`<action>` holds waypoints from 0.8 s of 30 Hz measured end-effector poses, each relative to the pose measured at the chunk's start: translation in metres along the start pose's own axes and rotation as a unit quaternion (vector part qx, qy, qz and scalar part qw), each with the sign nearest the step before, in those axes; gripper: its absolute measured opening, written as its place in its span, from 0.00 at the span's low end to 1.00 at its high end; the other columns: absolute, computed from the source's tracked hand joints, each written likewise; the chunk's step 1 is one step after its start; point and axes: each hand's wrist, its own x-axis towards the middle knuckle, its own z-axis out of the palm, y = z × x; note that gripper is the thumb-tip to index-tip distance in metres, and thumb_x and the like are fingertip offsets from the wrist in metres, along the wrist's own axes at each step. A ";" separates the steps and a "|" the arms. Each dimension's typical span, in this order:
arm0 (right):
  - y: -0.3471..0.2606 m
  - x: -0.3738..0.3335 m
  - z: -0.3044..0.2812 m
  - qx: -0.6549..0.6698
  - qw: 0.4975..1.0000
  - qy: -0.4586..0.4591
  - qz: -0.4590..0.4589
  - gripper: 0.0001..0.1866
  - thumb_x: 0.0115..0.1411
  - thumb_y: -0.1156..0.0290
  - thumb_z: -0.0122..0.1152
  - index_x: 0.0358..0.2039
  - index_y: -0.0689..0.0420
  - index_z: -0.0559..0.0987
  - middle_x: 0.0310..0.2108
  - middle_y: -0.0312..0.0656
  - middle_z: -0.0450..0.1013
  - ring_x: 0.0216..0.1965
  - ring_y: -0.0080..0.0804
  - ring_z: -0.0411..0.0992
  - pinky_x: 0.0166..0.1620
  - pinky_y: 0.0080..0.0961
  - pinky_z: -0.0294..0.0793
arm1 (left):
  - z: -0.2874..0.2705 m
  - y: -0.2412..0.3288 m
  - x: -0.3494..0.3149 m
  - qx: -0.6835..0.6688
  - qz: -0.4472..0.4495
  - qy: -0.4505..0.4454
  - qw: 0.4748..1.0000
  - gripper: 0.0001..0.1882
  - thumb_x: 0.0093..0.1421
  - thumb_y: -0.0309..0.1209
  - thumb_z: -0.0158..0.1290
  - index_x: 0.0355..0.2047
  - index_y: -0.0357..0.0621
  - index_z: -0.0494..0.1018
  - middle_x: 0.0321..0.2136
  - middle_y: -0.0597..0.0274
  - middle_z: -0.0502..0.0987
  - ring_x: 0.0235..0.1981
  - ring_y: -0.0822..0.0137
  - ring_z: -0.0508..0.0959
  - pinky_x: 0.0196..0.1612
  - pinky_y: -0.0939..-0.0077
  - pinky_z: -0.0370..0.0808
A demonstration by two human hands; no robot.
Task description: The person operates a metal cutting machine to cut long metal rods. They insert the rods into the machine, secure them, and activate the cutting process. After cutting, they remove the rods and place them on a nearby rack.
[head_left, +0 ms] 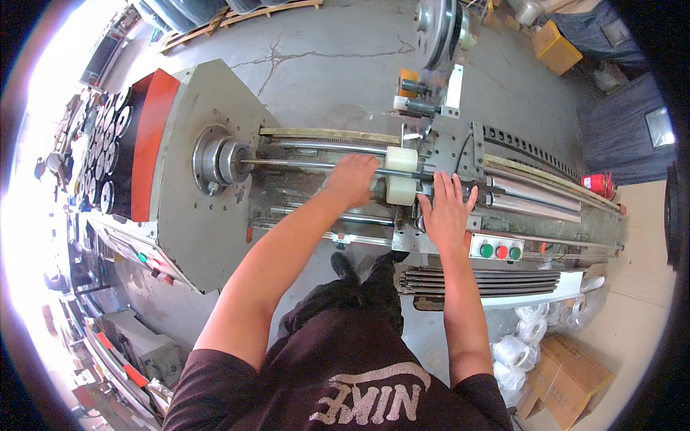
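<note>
clearly, metal rod (291,164) under left hand (351,181), curled round it, right hand (445,214) splayed

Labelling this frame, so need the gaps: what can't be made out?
All in the head view:
- Left hand: its own back hides the fingertips and the stretch of steel rod beneath; grip unclear.
- Bar stack: partly hidden behind the right forearm.
- Large wheel: top cut off by the upper edge.
- Far-left background: washed out by glare.
</note>
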 end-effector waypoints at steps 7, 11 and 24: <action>0.001 -0.004 0.009 -0.025 0.999 0.021 0.019 0.32 0.68 0.54 0.52 0.68 0.56 0.65 0.68 0.43 0.63 0.71 0.43 0.55 0.72 0.62 0.34 | -0.022 -0.076 -0.034 0.019 -0.120 -0.082 0.989 0.32 0.51 0.42 0.65 0.55 0.47 0.73 0.50 0.51 0.79 0.52 0.51 0.78 0.58 0.54 0.71; 0.003 -0.006 0.016 -0.035 0.998 0.044 0.019 0.30 0.69 0.54 0.51 0.67 0.56 0.66 0.67 0.44 0.64 0.70 0.43 0.57 0.72 0.62 0.35 | -0.033 -0.128 -0.054 0.063 -0.189 -0.121 0.972 0.31 0.53 0.49 0.65 0.55 0.53 0.76 0.47 0.53 0.81 0.48 0.48 0.80 0.53 0.53 0.76; 0.003 -0.005 0.023 -0.028 0.997 0.064 0.029 0.30 0.67 0.56 0.54 0.65 0.56 0.68 0.66 0.43 0.65 0.70 0.43 0.58 0.71 0.63 0.36 | -0.006 -0.045 0.004 0.027 -0.091 -0.119 0.988 0.32 0.51 0.50 0.65 0.55 0.52 0.74 0.45 0.52 0.81 0.47 0.47 0.81 0.51 0.52 0.77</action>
